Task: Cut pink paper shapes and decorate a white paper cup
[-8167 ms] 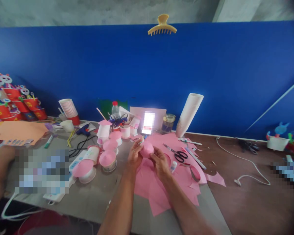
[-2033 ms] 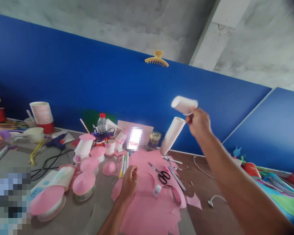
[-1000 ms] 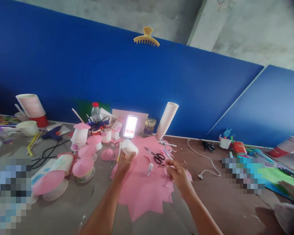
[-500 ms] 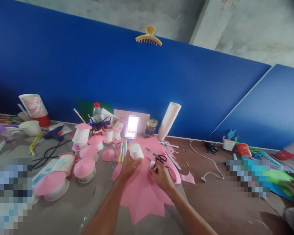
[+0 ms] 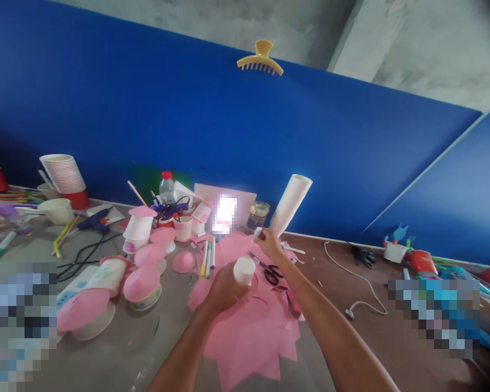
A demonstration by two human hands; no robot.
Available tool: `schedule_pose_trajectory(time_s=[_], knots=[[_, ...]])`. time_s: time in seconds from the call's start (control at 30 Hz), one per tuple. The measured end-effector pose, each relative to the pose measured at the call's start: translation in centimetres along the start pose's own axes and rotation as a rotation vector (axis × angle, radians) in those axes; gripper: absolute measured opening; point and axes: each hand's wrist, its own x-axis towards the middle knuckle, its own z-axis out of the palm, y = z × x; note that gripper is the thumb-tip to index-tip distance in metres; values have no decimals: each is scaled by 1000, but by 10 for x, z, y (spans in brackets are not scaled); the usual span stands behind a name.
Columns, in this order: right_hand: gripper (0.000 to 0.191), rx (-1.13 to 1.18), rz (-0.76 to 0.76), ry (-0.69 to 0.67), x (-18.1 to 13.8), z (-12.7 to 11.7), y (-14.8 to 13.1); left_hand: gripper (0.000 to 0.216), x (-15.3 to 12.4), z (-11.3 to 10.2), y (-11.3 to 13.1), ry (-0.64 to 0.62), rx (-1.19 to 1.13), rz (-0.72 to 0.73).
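My left hand (image 5: 224, 289) is closed around a small white paper cup (image 5: 244, 270), held upside down just above the pink paper sheets (image 5: 249, 326). Beyond it my right hand (image 5: 270, 245) pinches a small white glue stick (image 5: 257, 233), raised over the far end of the pink paper. Black scissors (image 5: 273, 272) lie on the pink paper between the two hands. A leaning stack of white cups (image 5: 289, 204) stands just behind my right hand.
Pink-topped cup pieces (image 5: 141, 283) crowd the left of the table, with markers (image 5: 208, 256), a glue gun (image 5: 95, 220), black cables and red-striped cups (image 5: 63, 174). A white cable (image 5: 363, 288) runs at the right. A blue wall (image 5: 228, 125) closes the back.
My right hand took a cup off the stack and passed it to my left hand. It then picked up the glue stick from the pink paper and lifted it toward the back.
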Motion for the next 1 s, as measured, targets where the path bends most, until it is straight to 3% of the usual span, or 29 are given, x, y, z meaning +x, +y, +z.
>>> schedule_pose_trajectory(time_s=[0.27,0.53,0.83,1.0], knots=[[23,-38,-21,-68,46,51,-28,35,0,-1,1,-1,15,32],[29,-45,19,-132,58,82,-25,35,2,-1,3,35,-38,-48],[37,79,37,-86,47,67,-24,41,1,0,-5,46,-68,-61],[46,228,39,13,-3,32,-17,47,1,0,-7,49,-89,-47]])
